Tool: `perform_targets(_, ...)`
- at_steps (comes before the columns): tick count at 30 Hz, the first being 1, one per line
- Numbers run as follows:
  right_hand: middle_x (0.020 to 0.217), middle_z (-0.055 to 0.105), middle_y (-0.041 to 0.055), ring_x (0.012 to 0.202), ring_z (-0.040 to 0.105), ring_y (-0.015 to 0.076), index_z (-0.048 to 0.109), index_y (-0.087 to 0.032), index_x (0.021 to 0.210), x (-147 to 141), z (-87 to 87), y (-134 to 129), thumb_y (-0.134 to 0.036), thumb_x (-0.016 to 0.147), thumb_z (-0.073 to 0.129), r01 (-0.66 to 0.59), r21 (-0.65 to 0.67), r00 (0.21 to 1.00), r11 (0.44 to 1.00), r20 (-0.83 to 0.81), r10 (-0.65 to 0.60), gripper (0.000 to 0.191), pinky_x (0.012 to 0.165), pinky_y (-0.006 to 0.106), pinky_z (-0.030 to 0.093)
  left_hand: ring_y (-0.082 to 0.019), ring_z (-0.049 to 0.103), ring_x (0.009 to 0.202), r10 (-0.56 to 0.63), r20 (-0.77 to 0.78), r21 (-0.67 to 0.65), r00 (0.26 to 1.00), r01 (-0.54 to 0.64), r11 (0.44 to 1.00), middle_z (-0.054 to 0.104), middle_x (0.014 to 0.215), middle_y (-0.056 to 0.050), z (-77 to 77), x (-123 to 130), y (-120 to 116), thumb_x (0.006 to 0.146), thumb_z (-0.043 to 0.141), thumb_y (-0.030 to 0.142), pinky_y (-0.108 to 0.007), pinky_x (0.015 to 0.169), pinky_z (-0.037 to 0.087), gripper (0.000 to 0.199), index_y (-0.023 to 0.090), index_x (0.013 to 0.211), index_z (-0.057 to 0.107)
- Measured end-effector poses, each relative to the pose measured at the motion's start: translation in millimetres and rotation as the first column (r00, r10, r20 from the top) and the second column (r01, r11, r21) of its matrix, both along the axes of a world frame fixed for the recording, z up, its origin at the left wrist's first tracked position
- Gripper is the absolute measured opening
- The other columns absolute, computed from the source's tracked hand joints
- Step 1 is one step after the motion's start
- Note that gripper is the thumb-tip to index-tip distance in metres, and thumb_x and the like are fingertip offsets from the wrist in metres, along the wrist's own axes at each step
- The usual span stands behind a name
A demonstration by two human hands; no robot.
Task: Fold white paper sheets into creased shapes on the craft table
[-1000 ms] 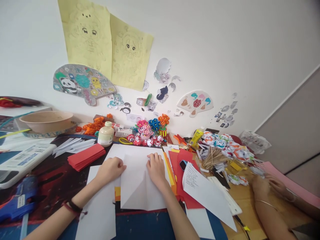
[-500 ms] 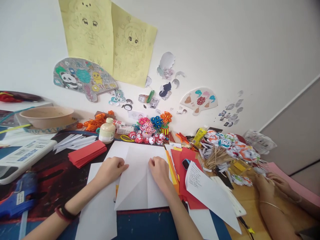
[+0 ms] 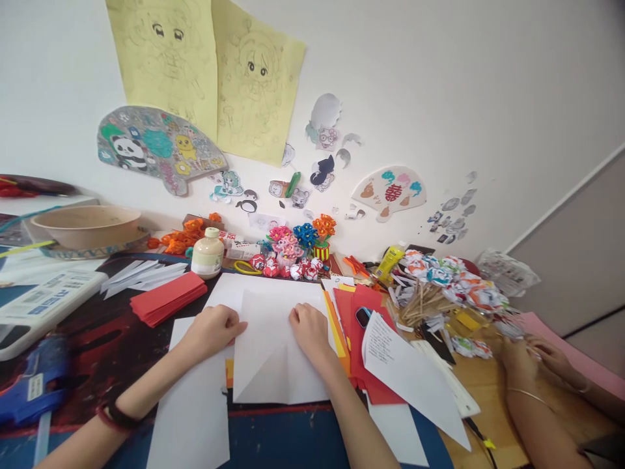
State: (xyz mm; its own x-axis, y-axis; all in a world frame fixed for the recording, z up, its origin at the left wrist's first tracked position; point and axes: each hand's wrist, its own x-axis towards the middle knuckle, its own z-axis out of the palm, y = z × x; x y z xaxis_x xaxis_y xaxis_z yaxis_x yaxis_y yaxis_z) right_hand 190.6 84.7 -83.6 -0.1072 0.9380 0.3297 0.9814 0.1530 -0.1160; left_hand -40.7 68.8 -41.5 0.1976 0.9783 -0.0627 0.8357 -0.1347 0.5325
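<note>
A creased white paper sheet [image 3: 266, 352] lies in front of me, with a diagonal fold line across its lower part. My left hand [image 3: 219, 329] is closed at the sheet's left edge, thumb against the paper. On the right side of the same sheet, my right hand [image 3: 311, 331] is closed with curled fingers, and its fingertips are partly hidden. Under my left forearm lies another white paper strip [image 3: 195, 404]. Yellow and orange paper [image 3: 336, 319] shows beneath the sheet's right side.
Red paper strips [image 3: 168, 298] and a cream bottle [image 3: 208, 254] stand beyond my left hand. A blue glue gun [image 3: 41, 381] lies at left. Red paper [image 3: 381, 384] and a written sheet [image 3: 415, 378] are at right. Another person's hands [image 3: 532, 358] work at far right.
The sheet's lower left corner has shifted right and slightly up, and its creased lower part looks flatter. Both my hands stay in nearly the same places. The view has shifted slightly.
</note>
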Motion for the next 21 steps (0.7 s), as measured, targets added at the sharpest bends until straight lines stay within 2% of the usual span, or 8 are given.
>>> perform_targets(5, 0.076, 0.063, 0.0034, 0.069, 0.056, 0.016, 0.062, -0.019, 0.072, 2.9, 8.4, -1.6, -0.021, 0.09, 0.046, -0.016, 0.027, 1.0, 1.0, -0.016, 0.017, 0.024, 0.057, 0.027, 0.028, -0.015, 0.058, 0.057, -0.059, 0.083, -0.064, 0.995, 0.064, 0.996, 0.067, 0.054, 0.001, 3.6, -1.2, -1.8, 0.077, 0.052, 0.046, -0.024, 0.058, 0.036, 0.04, 0.021, 0.046, 0.052)
perform_targets(10, 0.074, 0.06, 0.003, 0.07, 0.055, 0.0164, 0.059, -0.019, 0.069, 0.4, 11.5, -8.4, -0.025, 0.089, 0.048, -0.036, 0.075, 0.999, 0.997, -0.029, 0.038, 0.023, 0.059, 0.028, 0.028, -0.016, 0.058, 0.057, 0.085, 0.032, 0.073, 0.996, -0.087, 0.994, 0.065, 0.054, 0.001, 3.9, 0.9, -2.8, 0.079, 0.049, 0.041, -0.024, 0.058, 0.033, 0.037, 0.021, 0.048, 0.053)
perform_targets(13, 0.073, 0.06, 0.003, 0.07, 0.054, 0.0167, 0.058, -0.019, 0.068, -2.9, 5.4, -8.5, -0.022, 0.088, 0.048, -0.046, 0.056, 0.999, 0.997, 0.007, 0.046, 0.022, 0.059, 0.028, 0.027, -0.016, 0.058, 0.055, 0.065, 0.049, -0.004, 0.997, -0.065, 0.998, 0.065, 0.05, 0.0, 2.4, 1.0, -3.0, 0.081, 0.045, 0.046, -0.024, 0.06, 0.036, 0.046, 0.02, 0.044, 0.049)
perform_targets(16, 0.075, 0.061, 0.0024, 0.071, 0.055, 0.0165, 0.058, -0.02, 0.07, -3.5, -0.5, -5.9, -0.02, 0.088, 0.046, -0.068, 0.062, 0.997, 0.996, 0.033, 0.066, 0.021, 0.06, 0.028, 0.027, -0.016, 0.058, 0.055, 0.019, 0.072, -0.093, 0.997, -0.012, 0.996, 0.065, 0.048, 0.001, 0.4, -0.1, -3.8, 0.078, 0.05, 0.047, -0.024, 0.059, 0.038, 0.044, 0.021, 0.042, 0.045)
perform_targets(21, 0.076, 0.062, 0.0021, 0.072, 0.055, 0.0162, 0.058, -0.02, 0.073, -0.9, -2.9, -4.3, -0.021, 0.09, 0.045, -0.08, 0.074, 0.996, 0.994, 0.055, 0.076, 0.022, 0.061, 0.029, 0.027, -0.016, 0.058, 0.056, -0.003, 0.108, -0.096, 0.994, 0.013, 0.995, 0.067, 0.05, 0.002, -2.8, -3.3, -5.5, 0.075, 0.053, 0.044, -0.024, 0.059, 0.039, 0.039, 0.021, 0.044, 0.046)
